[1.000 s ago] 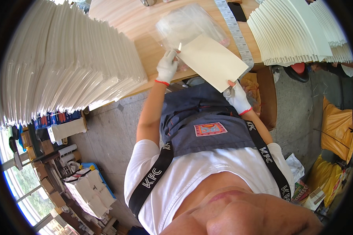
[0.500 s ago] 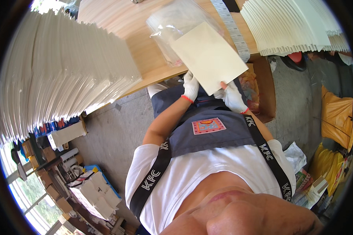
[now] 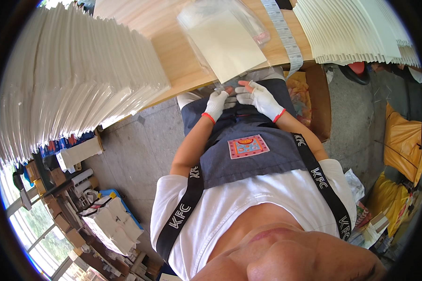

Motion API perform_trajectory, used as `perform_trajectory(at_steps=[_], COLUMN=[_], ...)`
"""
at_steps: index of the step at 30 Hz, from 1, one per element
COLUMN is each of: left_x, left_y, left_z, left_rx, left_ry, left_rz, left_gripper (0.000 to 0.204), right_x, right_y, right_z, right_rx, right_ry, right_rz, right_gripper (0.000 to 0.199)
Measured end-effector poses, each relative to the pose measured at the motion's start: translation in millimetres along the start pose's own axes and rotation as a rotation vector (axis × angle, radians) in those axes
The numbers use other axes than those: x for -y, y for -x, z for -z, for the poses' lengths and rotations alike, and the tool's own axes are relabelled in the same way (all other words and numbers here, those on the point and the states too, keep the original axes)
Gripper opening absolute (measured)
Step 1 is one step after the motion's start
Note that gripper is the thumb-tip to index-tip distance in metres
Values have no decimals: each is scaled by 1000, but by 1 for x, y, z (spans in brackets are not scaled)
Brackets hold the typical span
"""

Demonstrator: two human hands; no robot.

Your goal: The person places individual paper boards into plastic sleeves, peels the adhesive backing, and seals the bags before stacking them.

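— What is nearest the camera?

— The person's dark blue apron [image 3: 248, 150] with black straps over a white shirt. Just past it, both gloved hands meet over the lap, right at the near edge of the wooden table [image 3: 173, 51].

— What are the hands doing?

— The left hand [image 3: 216, 103], in a white glove with a red cuff, pinches the lower corner of a clear plastic bag [image 3: 220, 28] between thumb and fingertips. The right hand [image 3: 259, 97], gloved the same way, lies half open just beside it, fingers pointing toward the left hand and touching the bag's lower edge; whether it truly grips the film I cannot tell.

— And where is the bag relative to that grip?

— It stretches up and away from the hands, lying across the table's near edge and onto the top. Inside it sits a cream sheet of card [image 3: 229, 44], its lowest corner just above the fingertips.

— What surrounds it farther out?

— On the table's left side stands a tall leaning stack of white sheets [image 3: 75, 79]. At the far right corner another fanned stack of cream sheets [image 3: 356, 28] overhangs the edge. Between that stack and the bag a strip of white labels [image 3: 288, 35] runs along the top and droops over the near edge.
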State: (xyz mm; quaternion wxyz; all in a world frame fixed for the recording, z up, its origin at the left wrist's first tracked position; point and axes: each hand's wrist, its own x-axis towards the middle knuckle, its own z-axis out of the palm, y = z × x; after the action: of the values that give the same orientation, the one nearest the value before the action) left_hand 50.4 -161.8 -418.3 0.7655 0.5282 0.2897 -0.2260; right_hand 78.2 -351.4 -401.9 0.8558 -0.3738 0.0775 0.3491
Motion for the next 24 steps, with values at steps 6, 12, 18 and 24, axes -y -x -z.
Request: perform_trajectory(at_steps=[6,12,18,24], left_x=[-4,-16,-13,-9], left_y=[13,9,15,15], left_z=[8,21,33,39], left_rx=[-57,-27,-50,4], left_ry=[-127,-83,-128,10], left_rz=[-156,-119,-106,-137], left_gripper=[25,24,25,25], right_x=[41,50,13,-1], right_y=[-29,-68,-46,-47], right_z=[-36,-40,-53,-65], right_rx=[-1,32,167,173], right_ry=[1988,2056,2027,2074], right_rz=[848,611,695,557], right_gripper=[37,42,17,17])
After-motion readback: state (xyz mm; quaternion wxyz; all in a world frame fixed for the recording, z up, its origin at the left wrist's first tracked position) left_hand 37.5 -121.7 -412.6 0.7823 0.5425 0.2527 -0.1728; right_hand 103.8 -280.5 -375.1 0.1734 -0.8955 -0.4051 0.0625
